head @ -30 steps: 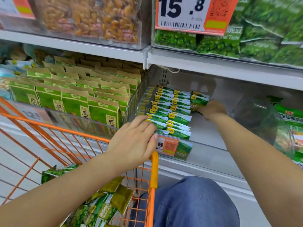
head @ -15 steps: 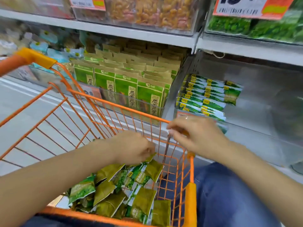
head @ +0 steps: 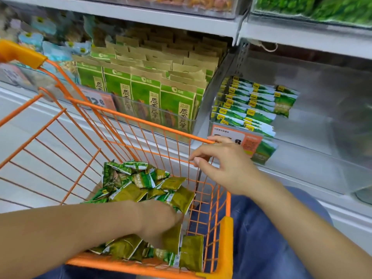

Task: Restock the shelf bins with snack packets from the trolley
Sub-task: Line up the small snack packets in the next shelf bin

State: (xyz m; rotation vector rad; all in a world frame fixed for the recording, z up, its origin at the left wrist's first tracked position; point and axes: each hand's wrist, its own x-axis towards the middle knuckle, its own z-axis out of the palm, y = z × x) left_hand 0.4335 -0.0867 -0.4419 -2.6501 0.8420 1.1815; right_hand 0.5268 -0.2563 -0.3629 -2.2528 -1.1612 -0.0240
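Observation:
An orange wire trolley (head: 141,122) holds a loose heap of green and olive snack packets (head: 130,191). My left hand (head: 159,220) reaches down into the heap near the trolley's near right corner. It is blurred and its fingertips are buried among the packets, so any hold is hidden. My right hand (head: 227,164) hovers at the trolley's far right rim, fingers loosely curled, holding nothing. Behind it a clear shelf bin (head: 322,117) has rows of green packets (head: 247,109) stacked along its left side.
An orange price tag (head: 239,140) hangs on the bin's front. To the left, another bin is packed with upright green and tan bags (head: 147,93). Shelves above carry more snack bins. My blue-trousered knee (head: 261,228) is beside the trolley.
My left hand has gone from the shelf front down into the trolley's packets. My right hand has left the bin's packets and come back to the trolley rim. The view has tilted down.

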